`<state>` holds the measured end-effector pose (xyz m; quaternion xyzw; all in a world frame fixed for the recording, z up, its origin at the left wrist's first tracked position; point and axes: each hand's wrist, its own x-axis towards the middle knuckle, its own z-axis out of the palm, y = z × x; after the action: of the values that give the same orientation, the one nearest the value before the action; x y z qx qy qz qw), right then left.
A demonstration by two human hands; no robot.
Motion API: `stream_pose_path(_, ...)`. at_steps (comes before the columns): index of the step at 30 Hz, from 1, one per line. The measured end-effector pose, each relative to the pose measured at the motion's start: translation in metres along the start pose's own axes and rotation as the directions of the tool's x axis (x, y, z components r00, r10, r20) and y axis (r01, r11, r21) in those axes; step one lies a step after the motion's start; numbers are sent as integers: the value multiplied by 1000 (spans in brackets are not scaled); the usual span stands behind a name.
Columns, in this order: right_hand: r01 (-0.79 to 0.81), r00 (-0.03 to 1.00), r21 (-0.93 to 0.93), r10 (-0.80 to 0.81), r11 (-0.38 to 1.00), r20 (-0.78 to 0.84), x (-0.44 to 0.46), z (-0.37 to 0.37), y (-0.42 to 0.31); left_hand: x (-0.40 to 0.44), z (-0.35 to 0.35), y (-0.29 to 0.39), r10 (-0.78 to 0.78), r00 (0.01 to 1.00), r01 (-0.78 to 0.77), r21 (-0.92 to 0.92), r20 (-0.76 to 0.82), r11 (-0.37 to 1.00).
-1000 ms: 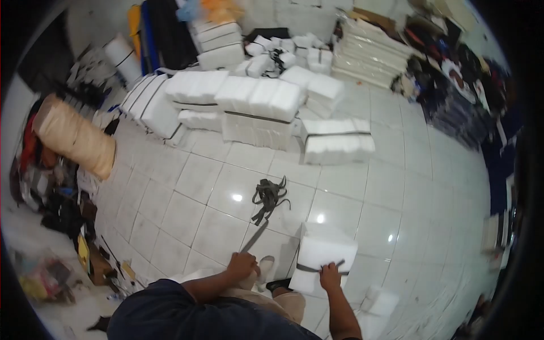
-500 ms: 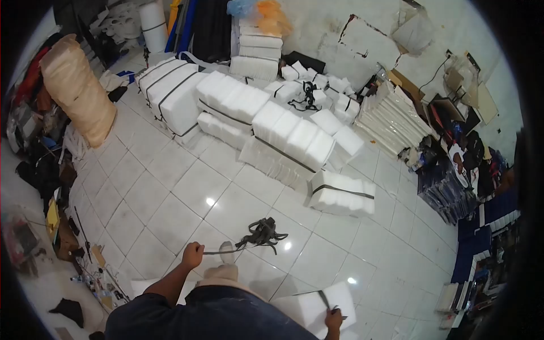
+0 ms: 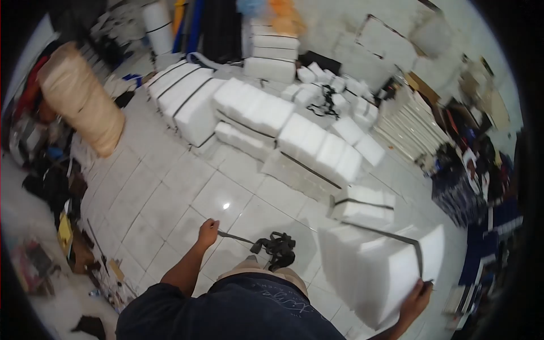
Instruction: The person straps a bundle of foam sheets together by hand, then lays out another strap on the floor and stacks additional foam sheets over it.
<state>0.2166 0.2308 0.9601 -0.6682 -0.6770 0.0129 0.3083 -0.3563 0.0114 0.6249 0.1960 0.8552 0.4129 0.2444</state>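
Two hands are closed on dark strapping. At the lower right of the frame, the right hand [image 3: 416, 297] has its fingers curled around a dark band [image 3: 420, 259] that crosses the upper side of a white bundle [image 3: 382, 269]; the band appears to serve as a handle and to keep the stacked sheets together. The bundle is tilted; floor contact cannot be confirmed. At lower centre-left, the left hand [image 3: 208, 231] is closed on a dark strip [image 3: 236, 238] extending toward a strap tangle [image 3: 277, 246] on the tiled floor [image 3: 173, 207]; its fairly straight run suggests light tension. Beyond, a smaller banded bundle [image 3: 362, 205] and a row of white bundles [image 3: 255, 107] cross the upper centre, banded presumably to prevent spreading.
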Motion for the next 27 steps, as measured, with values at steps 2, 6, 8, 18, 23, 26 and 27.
stream_pose_path(2, 62, 998, 14, -62, 998, -33, 27, -3, -27, -6, -7, 43, 55, 998, -56, 53, 9, 997)
stream_pose_path(6, 119, 983, 35, -113, 992, -142, 81, 19, -82, -4, -17, 61, 140, 988, -147, 122, 65, 982)
stream_pose_path(8, 184, 968, 69, -169, 980, -187, 117, 39, -103, 0, -25, 51, 89, 994, -99, 152, 70, 983)
stream_pose_path(18, 520, 854, 265, -503, 812, -132, 247, 109, -261, -13, -28, 11, -333, 928, 313, -140, -166, 940)
stream_pose_path(23, 534, 842, 318, -526, 783, -119, 275, 144, -379, 39, -21, -30, -366, 930, 356, -190, -20, 915)
stream_pose_path(26, 582, 806, 415, -565, 699, -176, 280, 183, -476, 93, -58, -9, -316, 949, 316, -19, 12, 949)
stream_pose_path(27, 610, 790, 369, -573, 701, -219, 285, 201, -514, 114, -69, -18, -275, 961, 275, -30, 9, 961)
